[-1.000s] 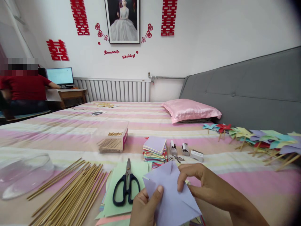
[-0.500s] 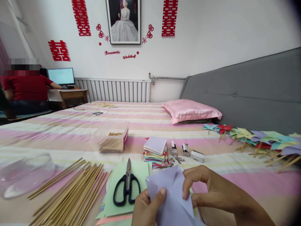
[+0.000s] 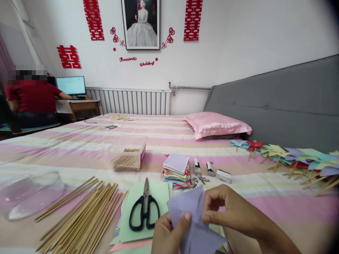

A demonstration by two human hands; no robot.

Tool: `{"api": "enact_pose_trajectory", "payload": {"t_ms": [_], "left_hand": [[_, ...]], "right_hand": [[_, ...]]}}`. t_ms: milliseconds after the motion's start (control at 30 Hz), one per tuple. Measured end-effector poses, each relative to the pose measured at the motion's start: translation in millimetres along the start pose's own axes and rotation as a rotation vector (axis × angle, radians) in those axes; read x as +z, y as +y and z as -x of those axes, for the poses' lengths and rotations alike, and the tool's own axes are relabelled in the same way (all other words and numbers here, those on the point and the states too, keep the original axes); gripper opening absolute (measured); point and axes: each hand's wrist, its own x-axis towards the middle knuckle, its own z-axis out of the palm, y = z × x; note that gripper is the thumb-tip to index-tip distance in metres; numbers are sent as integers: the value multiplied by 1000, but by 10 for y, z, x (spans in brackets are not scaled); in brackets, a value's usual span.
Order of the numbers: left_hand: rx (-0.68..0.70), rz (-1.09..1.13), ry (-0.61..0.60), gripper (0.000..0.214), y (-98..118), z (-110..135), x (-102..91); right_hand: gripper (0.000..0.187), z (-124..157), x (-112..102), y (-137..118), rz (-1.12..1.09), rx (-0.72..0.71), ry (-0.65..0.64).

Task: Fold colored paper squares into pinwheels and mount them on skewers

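Low in the view, above the striped bed [image 3: 69, 151], a purple paper [image 3: 196, 233] with cut edges is held between the two hands. By the left hand [image 3: 172, 231] it is pinched, with the thumb pressed on its front near the middle, probably so that the sheet is steadied; by the right hand [image 3: 226, 208] a flap at its edge seems to be pinched between thumb and fingertips. The scissors [image 3: 144, 215] are laid upon green paper [image 3: 162, 193], with the handles turned to the near side, perhaps for easy reach, and the wooden sticks [image 3: 82, 218] are gathered loosely beside it. The left fingers behind the sheet are mostly hidden, its lower part is cut off, and the small metal pieces [image 3: 203, 179] are hard to make out.
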Motion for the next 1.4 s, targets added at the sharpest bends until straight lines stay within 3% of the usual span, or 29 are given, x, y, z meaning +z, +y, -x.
{"api": "enact_pose_trajectory", "payload": {"t_ms": [600,900,1400], "left_hand": [[12,43,-69,38,26,40,62],[91,-122,-69,33,83,85,79],[188,-235,17,32,15,24,35]], "right_hand": [[7,-12,32,-13,81,73,36],[9,-23,48,41,129,84,44],[4,7,123,-156,266,32,187]]}}
